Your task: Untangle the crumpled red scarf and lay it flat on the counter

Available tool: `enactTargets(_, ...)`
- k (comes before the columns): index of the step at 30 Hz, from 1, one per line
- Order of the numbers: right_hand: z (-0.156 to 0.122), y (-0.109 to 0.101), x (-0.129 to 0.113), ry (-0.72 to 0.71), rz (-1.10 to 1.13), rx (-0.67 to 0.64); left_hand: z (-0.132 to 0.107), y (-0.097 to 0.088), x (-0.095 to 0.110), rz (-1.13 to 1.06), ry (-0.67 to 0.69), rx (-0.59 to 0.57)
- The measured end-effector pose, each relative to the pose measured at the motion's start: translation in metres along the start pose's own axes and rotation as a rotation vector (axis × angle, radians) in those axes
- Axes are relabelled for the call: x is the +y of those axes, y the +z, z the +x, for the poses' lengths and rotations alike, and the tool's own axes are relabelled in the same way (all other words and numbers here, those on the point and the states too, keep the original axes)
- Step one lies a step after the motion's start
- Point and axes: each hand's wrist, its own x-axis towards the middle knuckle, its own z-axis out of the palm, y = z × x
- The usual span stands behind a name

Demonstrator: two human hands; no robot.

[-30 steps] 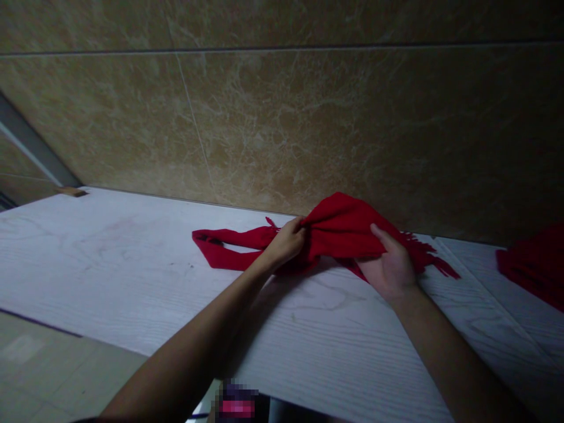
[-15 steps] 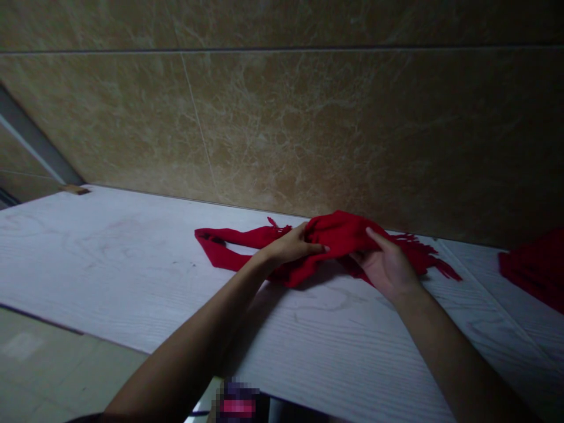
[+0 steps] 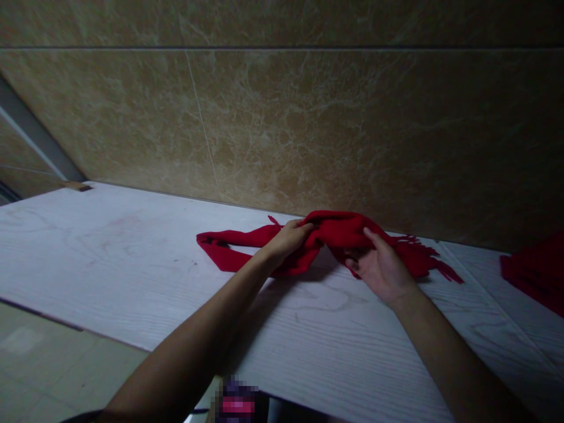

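A marble-look tile wall (image 3: 282, 117) is filling the top of the view, a white wood-grain tabletop (image 3: 110, 247) is running along its foot, and pale floor tile (image 3: 57, 364) is showing past the near edge. Now to the action: a red fringed scarf (image 3: 339, 235) is lying on the tabletop near the wall, a little right of centre, and the person is working its middle into a loose bunch with both hands!

The left hand (image 3: 286, 241) is coming down on top of the cloth, back of the hand up, its fingers (image 3: 302, 226) curled together and clamped over the folds. Over on the other side, the right hand (image 3: 381, 270) is turned palm up, its thumb (image 3: 370, 235) lying across the top of the bunch and its fingers (image 3: 350, 264) tucked at the underside. Are they pinching or only supporting? Hard to call from here.

The doubled tail (image 3: 229, 249) is stretching away left, free of both hands — and the fringe (image 3: 427, 261) is fanning out to the right, loose on the tabletop. Further off, a second red cloth (image 3: 535, 276) is lying at the right edge of the view, a small wooden wedge (image 3: 76, 186) is sitting in the far left corner, and a pixelated blur (image 3: 235, 405) is covering something at the bottom.
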Motion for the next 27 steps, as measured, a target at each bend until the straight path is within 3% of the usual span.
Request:
enactTargets(4,-0.007,0.005,0.006,0.227,-0.148,-0.176,-0.004,-0.001,-0.001,-0.033,0.069,0.001)
enactTargets(8,-0.012,0.006,0.007,0.271,-0.222,-0.257,-0.009,0.003,0.001,0.087,0.078,-0.104)
enactTargets(12,-0.012,0.006,0.01,0.226,-0.281,-0.188,-0.015,0.011,0.001,0.255,0.187,-0.362)
enactTargets(15,-0.009,0.005,0.016,0.192,-0.319,-0.073,-0.016,0.012,-0.003,0.383,0.258,-0.456)
enactTargets(21,-0.003,0.001,0.027,0.073,-0.258,-0.104,-0.013,0.004,-0.006,0.356,0.256,-0.421)
enactTargets(27,0.003,-0.008,0.029,0.08,-0.254,-0.123,-0.013,0.003,-0.005,0.338,0.245,-0.375)
